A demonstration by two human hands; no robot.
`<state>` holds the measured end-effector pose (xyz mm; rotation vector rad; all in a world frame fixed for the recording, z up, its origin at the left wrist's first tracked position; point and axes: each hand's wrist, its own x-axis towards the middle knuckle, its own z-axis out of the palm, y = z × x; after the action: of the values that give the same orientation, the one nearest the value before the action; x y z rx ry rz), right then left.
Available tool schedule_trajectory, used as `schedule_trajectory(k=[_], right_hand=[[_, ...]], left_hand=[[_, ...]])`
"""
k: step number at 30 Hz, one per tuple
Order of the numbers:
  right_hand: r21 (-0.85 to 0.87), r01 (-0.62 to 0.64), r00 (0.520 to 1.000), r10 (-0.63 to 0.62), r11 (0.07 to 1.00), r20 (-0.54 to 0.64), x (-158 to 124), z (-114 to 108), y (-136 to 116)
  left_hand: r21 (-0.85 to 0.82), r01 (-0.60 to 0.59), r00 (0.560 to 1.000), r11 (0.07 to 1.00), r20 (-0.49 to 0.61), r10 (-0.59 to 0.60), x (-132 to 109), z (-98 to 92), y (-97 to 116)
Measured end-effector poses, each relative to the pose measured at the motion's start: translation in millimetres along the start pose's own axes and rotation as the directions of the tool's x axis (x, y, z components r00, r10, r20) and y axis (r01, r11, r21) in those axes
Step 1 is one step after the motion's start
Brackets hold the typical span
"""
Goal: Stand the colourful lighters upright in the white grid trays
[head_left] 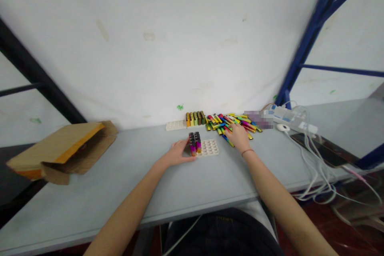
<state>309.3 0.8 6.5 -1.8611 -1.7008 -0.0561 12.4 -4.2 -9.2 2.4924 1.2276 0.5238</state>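
A white tray (210,148) with rows of round holes lies on the grey table (126,192). Several colourful lighters (195,142) stand upright in its left side. My left hand (178,153) rests against the tray's left edge, its fingers curled beside the standing lighters. My right hand (239,136) reaches onto a loose pile of colourful lighters (232,122) by the wall, fingers bent down on them; whether it holds one is hidden. Farther back, a second white tray (175,125) holds a row of lighters (195,118).
An open brown cardboard box (63,152) lies at the table's left. At the right sit a white power strip (286,115), a dark phone (322,150) and tangled white cables (313,176). Blue shelf posts (309,36) rise at the right, dark ones at the left.
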Motion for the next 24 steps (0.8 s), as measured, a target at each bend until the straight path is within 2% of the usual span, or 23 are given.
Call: schedule_trajectory(k=[4,10,13,15,16,18,20,21,22,24], right_hand=[[-0.139,-0.047,0.994,0.059,0.989,0.088,1,0,11],[-0.15,-0.051,0.99,0.07,0.987,0.124,0,-1,6],[-0.004,-0.089,0.995,0.089,0.996,0.048,4,2,8],[0.229,-0.088,0.996,0.086,0.969,0.019,8,6,9],[0.377,-0.081,0.997,0.073,0.923,0.033,9,7,8],[0.663,-0.09,0.994,0.022,0.743,0.11,10,10,5],[0.831,-0.145,0.98,-0.036,0.538,0.194,9,11,-1],[0.865,-0.168,0.974,-0.055,0.473,0.22,8,11,-3],[0.878,-0.179,0.971,-0.064,0.444,0.231,7,11,-6],[0.871,-0.175,0.975,-0.044,0.46,0.219,4,9,-10]], left_hand=[[0.008,0.001,1.0,1.0,-0.002,-0.001,0,1.0,-1],[0.014,-0.014,1.0,1.0,0.003,0.013,0,3.0,-8],[0.013,-0.018,1.0,1.0,0.0,0.018,0,3.3,-9],[0.011,-0.014,1.0,1.0,-0.002,0.014,0,2.9,-7],[0.008,-0.009,1.0,1.0,-0.002,0.009,0,2.5,-6],[-0.001,0.001,1.0,1.0,-0.005,-0.001,0,1.5,-3],[-0.007,0.004,1.0,1.0,-0.006,-0.004,0,0.3,-1],[-0.008,0.004,1.0,1.0,-0.005,-0.004,0,-0.3,0],[-0.007,0.004,1.0,1.0,-0.005,-0.004,0,-0.7,1],[-0.002,0.005,1.0,1.0,0.0,-0.005,0,-1.2,1]])
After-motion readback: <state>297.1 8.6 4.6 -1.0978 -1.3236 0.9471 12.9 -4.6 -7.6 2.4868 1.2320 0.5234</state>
